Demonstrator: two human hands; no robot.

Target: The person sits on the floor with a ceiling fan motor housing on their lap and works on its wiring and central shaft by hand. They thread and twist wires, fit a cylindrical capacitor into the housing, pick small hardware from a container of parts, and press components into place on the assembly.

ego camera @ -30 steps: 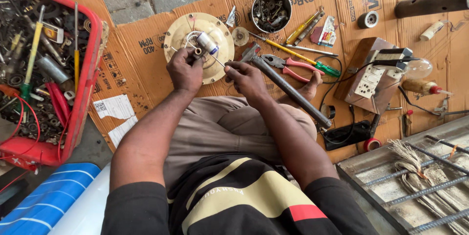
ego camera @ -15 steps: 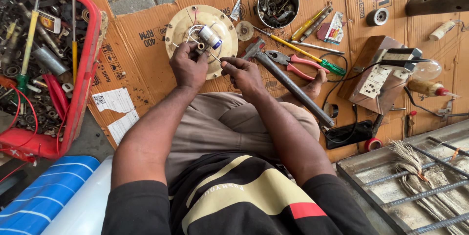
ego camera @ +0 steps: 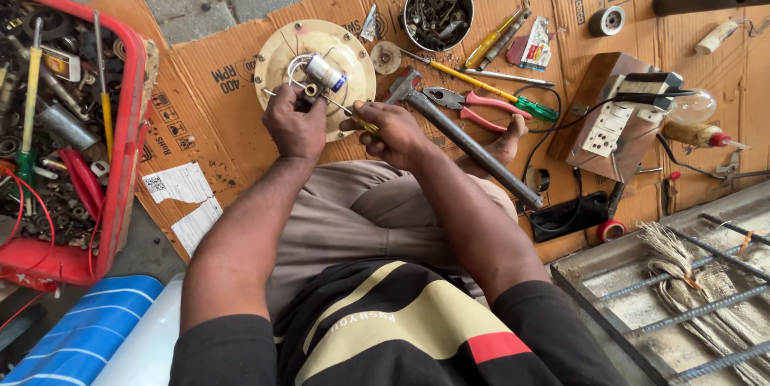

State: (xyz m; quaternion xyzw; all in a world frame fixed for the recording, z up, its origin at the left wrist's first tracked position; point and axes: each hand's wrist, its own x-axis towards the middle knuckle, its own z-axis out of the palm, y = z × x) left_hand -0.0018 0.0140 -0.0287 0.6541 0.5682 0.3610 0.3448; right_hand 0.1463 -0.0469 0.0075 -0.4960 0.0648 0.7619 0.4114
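Our left hand [ego camera: 295, 123] presses closed on the near rim of the round cream metal motor housing [ego camera: 314, 65], which lies flat on the brown cardboard sheet [ego camera: 513, 1] just ahead of us. Our right hand [ego camera: 391, 133] grips a thin yellow-handled screwdriver [ego camera: 346, 108], its shaft running leftward toward the white cylindrical capacitor [ego camera: 326, 73] at the housing's centre, just beyond the left hand.
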